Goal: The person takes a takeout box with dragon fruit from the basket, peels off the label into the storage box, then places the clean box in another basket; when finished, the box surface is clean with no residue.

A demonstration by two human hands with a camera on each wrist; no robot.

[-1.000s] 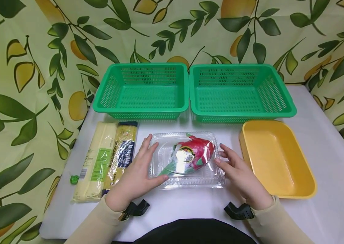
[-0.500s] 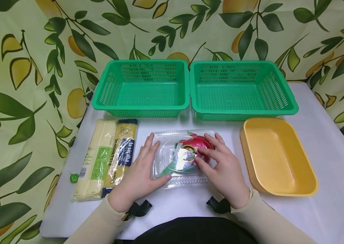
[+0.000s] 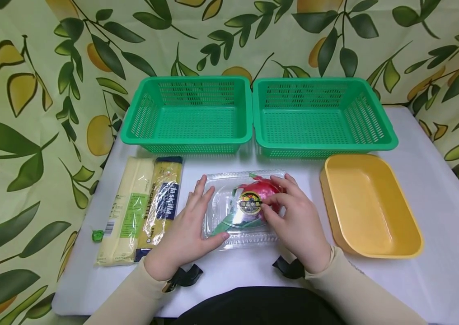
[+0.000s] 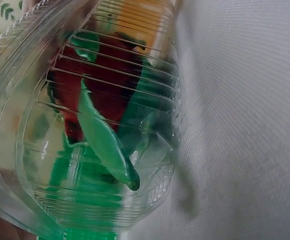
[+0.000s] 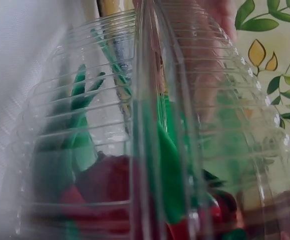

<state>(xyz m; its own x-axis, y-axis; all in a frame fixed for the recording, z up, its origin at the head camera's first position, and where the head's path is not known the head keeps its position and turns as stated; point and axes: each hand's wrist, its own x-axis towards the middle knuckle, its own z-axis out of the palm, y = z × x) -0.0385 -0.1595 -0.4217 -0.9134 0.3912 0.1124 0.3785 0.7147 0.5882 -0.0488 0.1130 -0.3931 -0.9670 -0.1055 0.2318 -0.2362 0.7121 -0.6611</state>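
A clear plastic clamshell box [image 3: 241, 241] stands in front of the person, with a red dragon fruit [image 3: 264, 186] with green scales inside. On its lid is a round black-and-gold sticker [image 3: 250, 203]. My right hand [image 3: 300, 225] lies over the box's right half, thumb and index fingertips meeting at the sticker's right edge. Along the left side rests my left hand [image 3: 182, 237], fingers extended and thumb by the near corner. Through the ribbed wall, the left wrist view shows the dragon fruit [image 4: 105, 90] and its green tips. The right wrist view shows the clamshell box [image 5: 105, 125] close up.
Two green perforated baskets [image 3: 197, 124] [image 3: 302, 126] stand side by side at the back. A yellow tub [image 3: 369, 207] is at right. Two noodle packs, one pale [image 3: 125, 221] and one labelled spaghetti [image 3: 160, 198], lie at left beside a small green scrap [image 3: 97, 235].
My right hand has moved left from the box's right side onto the lid, and thumb and index finger have come together at the sticker's edge. The left hand stays nearly still.
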